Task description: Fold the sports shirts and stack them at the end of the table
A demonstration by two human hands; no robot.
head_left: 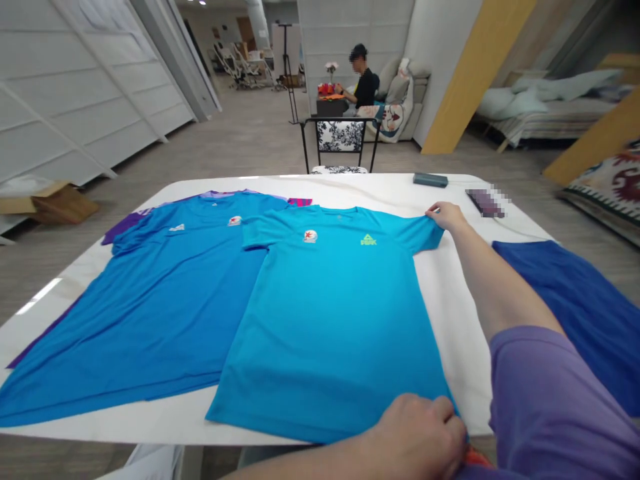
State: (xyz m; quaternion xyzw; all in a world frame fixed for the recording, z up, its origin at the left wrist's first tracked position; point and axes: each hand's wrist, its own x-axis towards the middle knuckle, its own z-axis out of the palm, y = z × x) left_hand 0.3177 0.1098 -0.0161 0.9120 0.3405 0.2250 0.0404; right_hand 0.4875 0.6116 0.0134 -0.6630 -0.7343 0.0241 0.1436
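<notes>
A turquoise T-shirt [330,313] lies spread flat, front up, on the white table, a round badge and a yellow-green logo on its chest. At its sleeve end on the right, my right hand [445,217] is closed, pinching the cuff between thumb and fingers. My left hand [425,427] is curled closed on the shirt's lower right corner by the hem; its fingertips are hidden beneath the hand. The shirt's left edge overlaps a bluer T-shirt [185,287], also laid flat. Under that one, edges of a purple garment [123,223] stick out.
On the right of the white table [453,300] lies a dark blue garment [565,287]. A dark case [430,180] and a blurred phone-like object [484,202] rest near the far edge. Beyond stands a patterned chair [341,137]; a person [365,87] sits farther back.
</notes>
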